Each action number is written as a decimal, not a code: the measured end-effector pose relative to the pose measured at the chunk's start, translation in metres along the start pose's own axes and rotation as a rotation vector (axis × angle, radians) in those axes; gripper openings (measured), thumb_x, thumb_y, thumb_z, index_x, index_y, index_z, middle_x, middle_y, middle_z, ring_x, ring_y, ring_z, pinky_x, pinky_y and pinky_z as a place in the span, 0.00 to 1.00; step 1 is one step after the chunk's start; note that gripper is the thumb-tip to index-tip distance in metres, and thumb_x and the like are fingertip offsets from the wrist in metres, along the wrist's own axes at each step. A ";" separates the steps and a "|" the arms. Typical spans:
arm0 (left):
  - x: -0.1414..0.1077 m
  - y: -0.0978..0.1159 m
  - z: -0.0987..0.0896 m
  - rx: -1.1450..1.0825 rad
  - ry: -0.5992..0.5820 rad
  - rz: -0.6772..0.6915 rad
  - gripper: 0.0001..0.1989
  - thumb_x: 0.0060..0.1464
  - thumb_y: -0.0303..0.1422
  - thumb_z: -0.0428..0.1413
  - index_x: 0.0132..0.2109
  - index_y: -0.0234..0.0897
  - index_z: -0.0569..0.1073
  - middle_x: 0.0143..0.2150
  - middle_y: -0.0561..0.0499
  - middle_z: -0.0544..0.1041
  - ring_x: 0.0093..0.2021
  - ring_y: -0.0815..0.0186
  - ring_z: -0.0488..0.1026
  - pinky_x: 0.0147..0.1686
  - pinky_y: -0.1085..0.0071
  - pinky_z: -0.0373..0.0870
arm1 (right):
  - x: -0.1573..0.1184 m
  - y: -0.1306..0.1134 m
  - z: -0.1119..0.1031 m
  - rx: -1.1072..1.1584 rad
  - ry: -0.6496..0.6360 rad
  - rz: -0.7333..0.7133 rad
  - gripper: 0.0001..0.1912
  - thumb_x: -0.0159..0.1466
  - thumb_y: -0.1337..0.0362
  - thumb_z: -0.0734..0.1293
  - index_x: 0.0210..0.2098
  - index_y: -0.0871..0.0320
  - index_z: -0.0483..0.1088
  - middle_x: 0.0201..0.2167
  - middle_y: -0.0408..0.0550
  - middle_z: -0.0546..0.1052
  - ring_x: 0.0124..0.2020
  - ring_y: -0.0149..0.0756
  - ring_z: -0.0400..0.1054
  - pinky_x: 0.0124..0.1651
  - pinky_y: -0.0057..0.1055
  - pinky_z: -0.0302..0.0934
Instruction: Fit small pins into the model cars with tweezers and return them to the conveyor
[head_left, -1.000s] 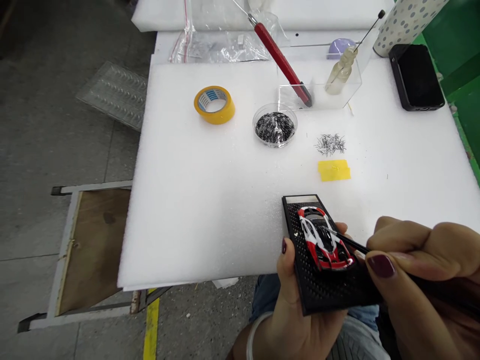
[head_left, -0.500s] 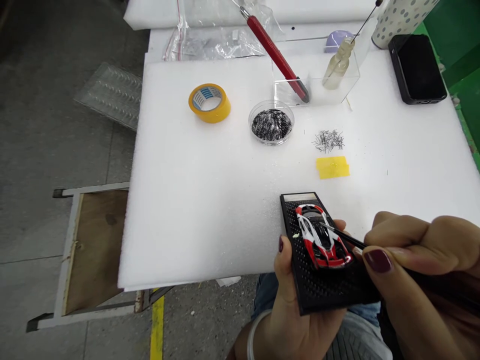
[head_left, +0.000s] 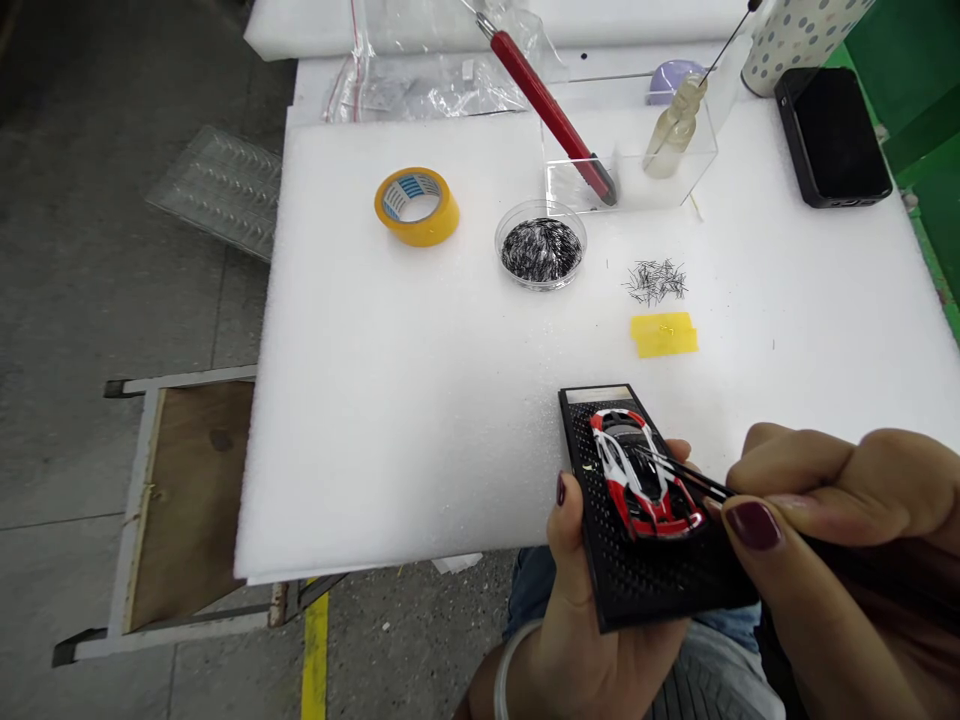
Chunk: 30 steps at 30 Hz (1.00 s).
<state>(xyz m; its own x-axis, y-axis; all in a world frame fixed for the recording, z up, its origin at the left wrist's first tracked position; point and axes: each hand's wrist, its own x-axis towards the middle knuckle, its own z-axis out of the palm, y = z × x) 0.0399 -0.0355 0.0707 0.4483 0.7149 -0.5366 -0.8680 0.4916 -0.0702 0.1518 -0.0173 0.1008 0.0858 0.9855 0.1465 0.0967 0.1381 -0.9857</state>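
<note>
Left hand (head_left: 592, 610) clamped on a black perforated board (head_left: 660, 585), thumb up its left side, just over the near edge of the white foam sheet (head_left: 390, 420). Red-and-white model car (head_left: 645, 475) sits on the board. Right hand (head_left: 840, 500) pinched together on fine black tweezers (head_left: 694, 478), tips at the car's cabin. Toward mid-sheet: clear dish (head_left: 540, 253) of black slivers, loose pile of slivers (head_left: 655, 282), yellow tape patch (head_left: 664, 334), yellow tape roll (head_left: 416, 207), core print too small to read. Far edge: red-handled craft knife (head_left: 544, 105) leaning in a clear box (head_left: 630, 170), black phone (head_left: 832, 137). Concrete floor (head_left: 112, 250) below, yellow floor line (head_left: 315, 655).
</note>
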 end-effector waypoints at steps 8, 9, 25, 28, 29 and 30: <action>-0.001 -0.001 0.004 0.005 0.067 0.001 0.26 0.53 0.55 0.66 0.46 0.39 0.85 0.43 0.48 0.85 0.52 0.53 0.81 0.64 0.56 0.71 | -0.002 0.002 -0.001 0.049 -0.001 0.009 0.14 0.63 0.82 0.68 0.37 0.55 0.69 0.30 0.43 0.74 0.27 0.29 0.67 0.30 0.31 0.68; 0.000 -0.001 0.002 -0.004 0.027 -0.005 0.26 0.53 0.55 0.66 0.47 0.39 0.85 0.44 0.49 0.85 0.51 0.54 0.81 0.64 0.57 0.71 | -0.002 0.002 -0.001 0.054 -0.006 0.010 0.14 0.64 0.81 0.68 0.38 0.55 0.69 0.31 0.44 0.74 0.27 0.30 0.67 0.30 0.31 0.69; 0.000 0.005 0.000 -0.143 -0.097 -0.066 0.28 0.57 0.50 0.66 0.54 0.32 0.81 0.46 0.49 0.83 0.46 0.71 0.80 0.51 0.82 0.74 | 0.009 0.047 -0.003 0.339 0.434 0.073 0.09 0.61 0.72 0.74 0.28 0.54 0.72 0.22 0.40 0.73 0.17 0.28 0.60 0.12 0.23 0.53; 0.002 0.004 0.001 -0.119 -0.075 -0.063 0.27 0.55 0.50 0.67 0.53 0.34 0.82 0.44 0.51 0.84 0.45 0.71 0.80 0.49 0.82 0.75 | 0.008 0.057 -0.004 0.351 0.465 0.076 0.10 0.60 0.73 0.72 0.27 0.54 0.71 0.20 0.40 0.73 0.17 0.29 0.59 0.11 0.21 0.51; 0.003 0.003 0.002 -0.108 -0.078 -0.060 0.27 0.54 0.50 0.68 0.52 0.34 0.82 0.44 0.51 0.84 0.44 0.71 0.81 0.49 0.83 0.75 | 0.008 0.059 -0.004 0.357 0.481 0.068 0.10 0.59 0.73 0.72 0.27 0.54 0.71 0.20 0.40 0.72 0.17 0.29 0.58 0.11 0.21 0.51; 0.004 0.002 0.001 -0.092 -0.088 -0.046 0.26 0.54 0.50 0.67 0.51 0.34 0.82 0.43 0.51 0.84 0.44 0.72 0.81 0.49 0.83 0.75 | 0.008 0.060 -0.004 0.367 0.489 0.057 0.10 0.59 0.73 0.72 0.26 0.54 0.70 0.19 0.39 0.71 0.18 0.29 0.58 0.12 0.21 0.51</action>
<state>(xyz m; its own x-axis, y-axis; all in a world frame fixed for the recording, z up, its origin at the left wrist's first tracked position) 0.0399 -0.0311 0.0696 0.5018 0.7354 -0.4553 -0.8600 0.4805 -0.1718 0.1624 -0.0014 0.0430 0.5346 0.8447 0.0281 -0.2615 0.1969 -0.9449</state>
